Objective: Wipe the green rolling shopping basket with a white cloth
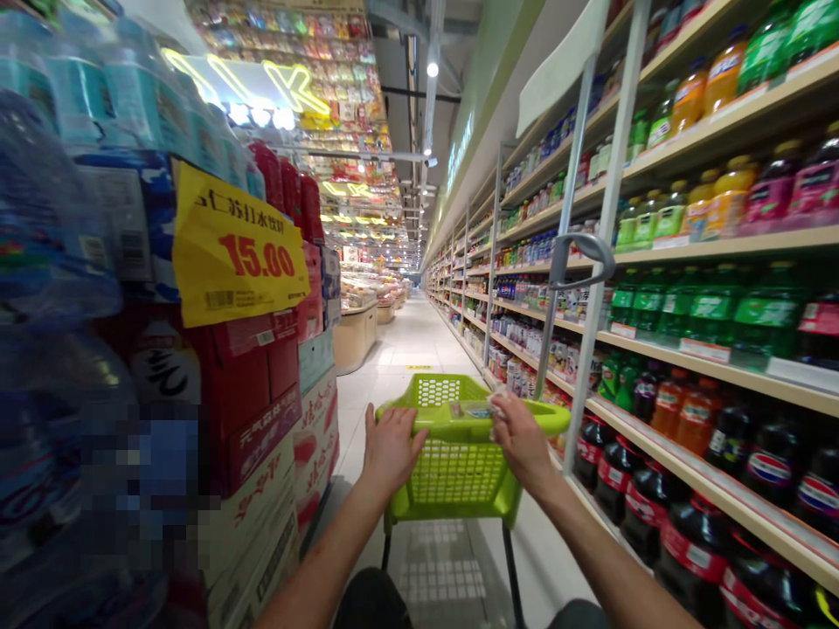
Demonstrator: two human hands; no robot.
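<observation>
A lime-green plastic shopping cart [462,472] stands right in front of me, its perforated basket on dark legs. My left hand [393,447] rests over the left part of the cart's handle [452,425], fingers curled across it and thumb on the near side. On the right part of the handle my right hand [519,437] is closed, with a crumpled whitish piece [499,402], perhaps tissue or thin plastic, at its fingers. A small printed label [473,408] sits on the handle between both hands. The cart's basket floor is mostly hidden.
Drink shelves [704,349] run along the right, with a grey handle [580,262] on an upright pole beside them. Stacked drink cartons [253,393] with a yellow price sign [239,249] border the left. A pale tiled aisle [419,332] stretches ahead past display counters [356,336].
</observation>
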